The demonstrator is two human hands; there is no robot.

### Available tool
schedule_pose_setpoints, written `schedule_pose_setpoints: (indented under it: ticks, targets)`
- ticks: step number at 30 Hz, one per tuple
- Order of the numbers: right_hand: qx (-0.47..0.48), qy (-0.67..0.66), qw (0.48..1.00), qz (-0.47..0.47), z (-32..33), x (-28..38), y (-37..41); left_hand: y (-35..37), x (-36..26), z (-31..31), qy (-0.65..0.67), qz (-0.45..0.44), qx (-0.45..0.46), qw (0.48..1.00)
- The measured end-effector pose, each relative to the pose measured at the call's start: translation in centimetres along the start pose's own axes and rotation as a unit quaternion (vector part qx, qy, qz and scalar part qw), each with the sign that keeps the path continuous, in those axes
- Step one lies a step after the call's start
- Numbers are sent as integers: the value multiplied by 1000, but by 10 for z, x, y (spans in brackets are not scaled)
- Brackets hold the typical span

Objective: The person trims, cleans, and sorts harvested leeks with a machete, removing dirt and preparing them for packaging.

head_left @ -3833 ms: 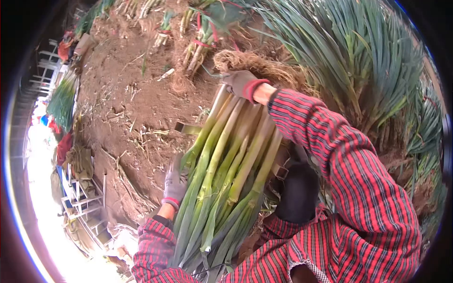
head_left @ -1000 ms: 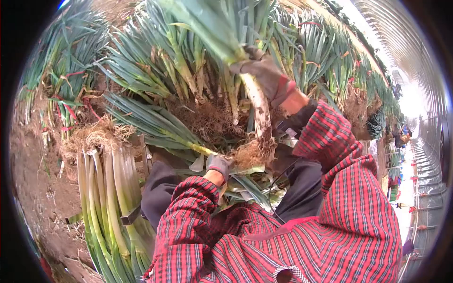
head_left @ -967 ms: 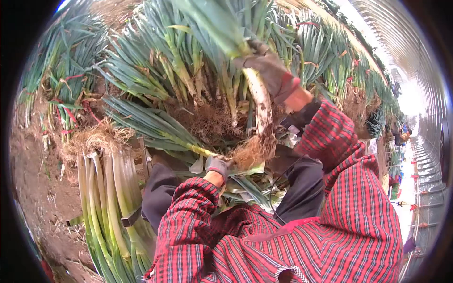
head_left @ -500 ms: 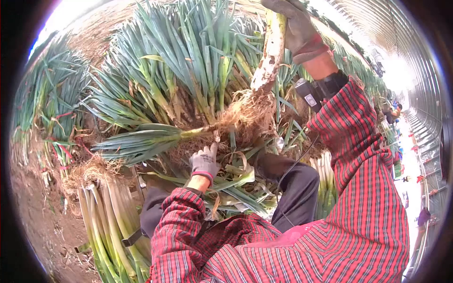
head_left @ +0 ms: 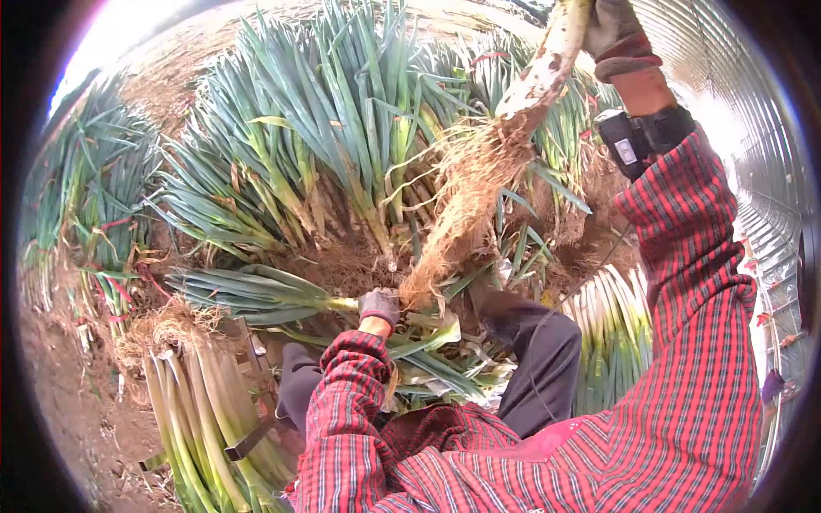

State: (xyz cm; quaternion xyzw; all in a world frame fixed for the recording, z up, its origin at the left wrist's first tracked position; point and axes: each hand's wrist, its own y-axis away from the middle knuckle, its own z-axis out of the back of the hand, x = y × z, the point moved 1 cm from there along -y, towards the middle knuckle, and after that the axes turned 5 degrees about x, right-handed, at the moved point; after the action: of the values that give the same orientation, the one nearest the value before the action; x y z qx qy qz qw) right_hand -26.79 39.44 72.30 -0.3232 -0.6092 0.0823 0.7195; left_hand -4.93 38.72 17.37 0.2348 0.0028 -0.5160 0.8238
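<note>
My gloved left hand [head_left: 379, 308] is closed around the pale lower end of a green onion [head_left: 265, 295], whose leaves fan out to the left. At the upper right, my gloved right hand [head_left: 614, 36] grips a thick green onion stalk [head_left: 547, 73] held up root end down. Its long tangle of brown roots [head_left: 479, 175] hangs down at a slant and reaches close to my left hand. Loose green leaves [head_left: 432, 355] lie below my left hand, between my knees. The right hand's fingertips are partly hidden at the frame's top edge.
A large heap of green onions [head_left: 329, 128] stands in front of me. Trimmed bundles of stalks lie at my left [head_left: 201, 402] and beyond my right knee [head_left: 611, 333]. Red-tied bunches [head_left: 107, 227] stand at far left. A curved greenhouse wall [head_left: 761, 111] runs along the right.
My right hand has moved right, swinging the thick stalk and its roots with it. My left hand went from a pointing finger to a closed grip on the green onion, which now lies lower.
</note>
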Motion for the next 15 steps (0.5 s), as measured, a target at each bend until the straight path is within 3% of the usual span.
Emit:
schedule_pose_setpoints:
  ticks: [3, 6, 7, 8, 9, 10, 11, 12, 14, 15]
  targets:
    - [-21, 22, 999, 21, 38, 10, -16, 10, 18, -20, 12, 55, 166, 985]
    - [-8, 0, 1000, 24, 65, 9, -15, 17, 34, -10, 63, 169, 247, 952]
    - [-1, -12, 1000, 19, 70, 4, -9, 13, 34, -1, 82, 166, 179, 966]
    - [19, -42, 999, 10, 74, -6, -1, -4, 37, 2, 118, 128, 53, 983]
    - [46, -80, 996, -2, 75, -21, 12, -13, 34, 40, 173, 93, -7, 981]
    - [84, -127, 988, -20, 76, -44, 26, -12, 32, 75, 271, 37, -156, 949]
    - [121, -171, 977, -43, 72, -69, 45, 4, 26, 116, 429, -81, -298, 849]
    - [141, -199, 968, -67, 63, -97, 68, 22, 18, 156, 639, -65, -252, 724]
    - [106, -199, 967, -119, 24, -146, 127, 68, 25, 208, 691, -201, -280, 635]
    - [77, -192, 967, -146, -2, -167, 156, 83, 29, 217, 749, -195, -264, 575]
